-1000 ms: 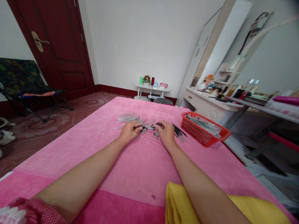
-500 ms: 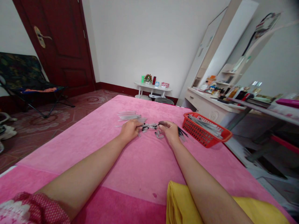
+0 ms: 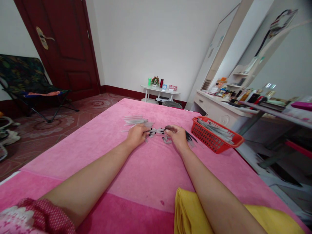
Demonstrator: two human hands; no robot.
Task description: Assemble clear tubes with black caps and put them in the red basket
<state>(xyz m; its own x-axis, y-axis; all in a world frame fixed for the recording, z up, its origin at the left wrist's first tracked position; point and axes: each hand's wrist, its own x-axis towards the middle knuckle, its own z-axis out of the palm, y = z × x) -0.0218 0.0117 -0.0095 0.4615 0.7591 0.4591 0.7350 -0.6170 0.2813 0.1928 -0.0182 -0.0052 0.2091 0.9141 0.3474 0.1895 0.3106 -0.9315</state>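
Note:
My left hand is closed, thumb and fingers pinching what looks like a slim grey pen with a dark end. Opposite it, my right hand is closed in a pinch around something small and dark, too small to name. Between the hands lie short clear and black pen caps and a few thin clear pieces. Beyond my left hand, clear pen barrels are spread in a loose row. Black sticks, looking like pen parts, lie just right of my right hand.
A red plastic basket full of clear, pen-like sticks stands at the right edge of the pink-covered table. Folded yellow cloth lies under my right forearm. Beyond are a small white stand, a folding chair and a dressing table.
The view has shifted very slightly. Both hands keep nearly the same place and the same pinch, and the pieces around them lie as before.

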